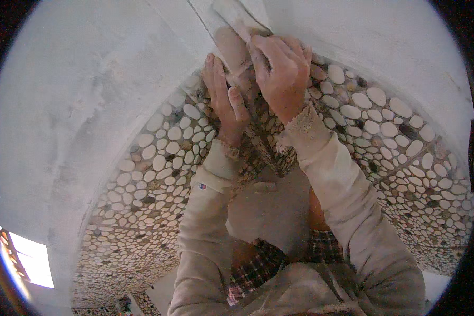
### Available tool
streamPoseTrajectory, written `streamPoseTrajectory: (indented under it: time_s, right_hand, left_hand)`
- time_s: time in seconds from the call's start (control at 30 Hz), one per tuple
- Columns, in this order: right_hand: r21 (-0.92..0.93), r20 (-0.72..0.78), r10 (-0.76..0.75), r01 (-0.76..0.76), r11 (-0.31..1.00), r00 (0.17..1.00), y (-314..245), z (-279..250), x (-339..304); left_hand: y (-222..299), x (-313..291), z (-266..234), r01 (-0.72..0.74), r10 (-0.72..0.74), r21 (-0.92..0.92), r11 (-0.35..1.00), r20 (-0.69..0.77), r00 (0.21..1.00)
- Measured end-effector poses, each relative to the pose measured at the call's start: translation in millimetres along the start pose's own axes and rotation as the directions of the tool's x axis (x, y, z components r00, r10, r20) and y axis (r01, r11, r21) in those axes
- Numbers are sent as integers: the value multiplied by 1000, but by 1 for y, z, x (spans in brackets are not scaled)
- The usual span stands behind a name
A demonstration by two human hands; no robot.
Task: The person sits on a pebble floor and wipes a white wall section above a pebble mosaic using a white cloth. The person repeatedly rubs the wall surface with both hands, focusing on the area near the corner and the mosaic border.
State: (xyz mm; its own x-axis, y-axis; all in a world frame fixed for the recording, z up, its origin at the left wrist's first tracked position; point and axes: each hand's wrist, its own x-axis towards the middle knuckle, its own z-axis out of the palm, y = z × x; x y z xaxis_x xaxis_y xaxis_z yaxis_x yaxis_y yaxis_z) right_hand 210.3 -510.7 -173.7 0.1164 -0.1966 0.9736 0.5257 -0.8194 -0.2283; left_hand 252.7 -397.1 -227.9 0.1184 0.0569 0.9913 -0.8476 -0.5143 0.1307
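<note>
The brown patch [230, 46] shows at the top middle, on the pale surface [116, 79], beside a thin dark groove [202, 23] and just by the fingers of both hands. Nearest, light sleeves [347, 174] come up from the lower edge, with plaid cloth [326, 245] and a flat greyish piece [268, 213] between them. Farther along, the left hand [225, 102] is held flat, fingers straight, with nothing visible in its grasp. The right hand [282, 69] is curled, fingertips bunched near the patch; whether it pinches anything cannot be told. Behind the arms spread white pebbles [376, 96] with dark ones among them. At the lower left is a bright opening [31, 258].
</note>
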Motion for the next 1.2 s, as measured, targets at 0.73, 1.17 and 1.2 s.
streamPoseTrajectory:
  time_s: [0.73, 1.17, 1.2]
  right_hand:
    - [790, 199, 575, -477, 386, 794, -15, -35, 27]
    - [631, 647, 419, -756, 174, 637, -55, -28, 8]
    - [640, 616, 434, -739, 212, 658, -49, -27, 7]
  left_hand:
    - [31, 75, -72, 443, -512, -425, 789, -56, 857]
    - [84, 118, -109, 791, -636, -345, 506, 470, 612]
    - [88, 121, -109, 800, -640, -305, 516, 483, 597]
